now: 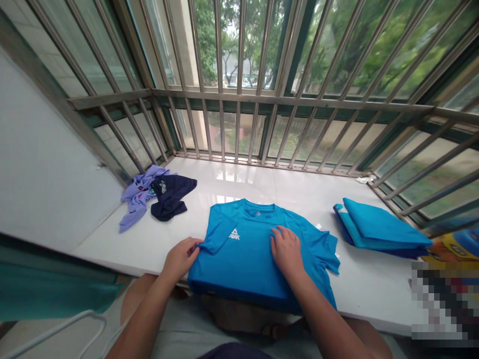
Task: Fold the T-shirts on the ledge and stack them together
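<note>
A bright blue T-shirt (247, 259) with a white chest logo lies spread on the white sill, its collar toward the window. Its lower part drapes over the front edge. The sleeve on the left is folded inward over the chest, while the right sleeve sticks out to the side. At the left edge of the shirt, my left hand (184, 257) pinches the cloth between thumb and fingers. My right hand (286, 247) rests on the chest, right of the logo, with its fingers bent loosely and resting on the fabric.
Crumpled purple (136, 199) and dark navy (172, 194) garments lie at the left. Folded blue clothes (385, 227) are stacked at the right, beside a yellow container with a blue lid (460, 244). Metal bars (239, 102) line the window behind the sill (239, 174).
</note>
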`<action>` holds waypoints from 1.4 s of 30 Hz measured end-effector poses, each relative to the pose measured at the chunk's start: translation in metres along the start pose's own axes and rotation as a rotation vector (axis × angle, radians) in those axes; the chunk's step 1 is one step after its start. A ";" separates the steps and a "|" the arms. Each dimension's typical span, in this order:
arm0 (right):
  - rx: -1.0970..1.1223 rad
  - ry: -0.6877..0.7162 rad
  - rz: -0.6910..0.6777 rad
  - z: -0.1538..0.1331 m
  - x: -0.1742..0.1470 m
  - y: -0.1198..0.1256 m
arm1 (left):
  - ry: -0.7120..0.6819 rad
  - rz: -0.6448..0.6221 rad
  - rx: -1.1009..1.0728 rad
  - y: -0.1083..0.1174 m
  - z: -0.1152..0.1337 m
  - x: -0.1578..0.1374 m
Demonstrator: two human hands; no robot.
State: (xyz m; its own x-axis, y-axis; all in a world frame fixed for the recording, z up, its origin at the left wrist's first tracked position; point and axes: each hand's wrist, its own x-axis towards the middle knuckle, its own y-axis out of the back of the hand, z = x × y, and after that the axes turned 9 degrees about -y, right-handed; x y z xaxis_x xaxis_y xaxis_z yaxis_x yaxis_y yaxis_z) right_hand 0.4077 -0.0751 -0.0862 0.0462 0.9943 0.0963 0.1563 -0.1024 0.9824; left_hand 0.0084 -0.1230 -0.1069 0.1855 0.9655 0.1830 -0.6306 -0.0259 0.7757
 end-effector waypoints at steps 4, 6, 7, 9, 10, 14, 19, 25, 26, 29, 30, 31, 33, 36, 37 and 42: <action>0.104 0.109 -0.085 -0.076 0.022 0.003 | 0.016 0.008 0.010 0.001 0.004 0.000; 0.154 0.079 -0.128 -0.114 0.035 -0.002 | 0.024 0.017 0.017 0.001 0.004 0.000; 0.177 0.065 -0.145 -0.128 0.041 -0.005 | 0.020 0.020 0.018 0.001 0.004 0.000; 0.217 0.056 -0.166 -0.147 0.050 -0.010 | 0.004 0.025 0.017 0.001 0.003 0.000; 0.237 0.063 -0.168 -0.152 0.053 -0.012 | -0.002 0.026 0.014 0.000 0.002 0.000; 0.344 0.091 -0.161 -0.148 0.050 -0.008 | 0.001 0.029 -0.009 -0.001 0.000 0.000; 0.440 0.023 -0.226 -0.125 0.036 0.001 | -0.010 0.035 -0.039 0.000 0.001 -0.001; 0.373 -0.089 -0.292 -0.112 0.031 -0.001 | -0.035 -0.006 -0.083 0.001 0.003 -0.003; 0.361 -0.097 -0.298 -0.112 0.031 0.000 | -0.036 -0.007 -0.087 0.002 0.004 -0.004; 0.346 -0.099 -0.305 -0.113 0.029 0.006 | -0.031 -0.010 -0.089 0.002 0.005 -0.004; 0.349 -0.094 -0.306 -0.113 0.028 0.009 | -0.029 -0.011 -0.088 0.002 0.005 -0.004; 0.350 -0.090 -0.305 -0.113 0.027 0.012 | -0.027 -0.014 -0.087 0.002 0.005 -0.004; 0.305 -0.084 -0.302 -0.113 0.023 0.016 | -0.025 -0.019 -0.085 0.002 0.006 -0.004; 0.182 -0.071 -0.303 -0.114 0.022 0.017 | -0.018 -0.025 -0.080 0.002 0.007 -0.004; 0.157 -0.062 -0.295 -0.116 0.024 0.016 | -0.015 -0.026 -0.078 0.003 0.008 -0.004; 0.183 0.016 -0.219 -0.136 0.057 0.005 | -0.011 -0.022 -0.066 0.005 0.012 -0.003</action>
State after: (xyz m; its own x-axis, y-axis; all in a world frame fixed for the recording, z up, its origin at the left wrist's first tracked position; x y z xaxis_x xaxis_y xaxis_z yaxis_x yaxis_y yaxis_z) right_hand 0.2771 -0.0149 -0.0545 -0.0232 0.9935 -0.1115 0.3363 0.1128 0.9350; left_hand 0.0140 -0.1293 -0.0965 0.2074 0.9628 0.1733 -0.6746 0.0125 0.7381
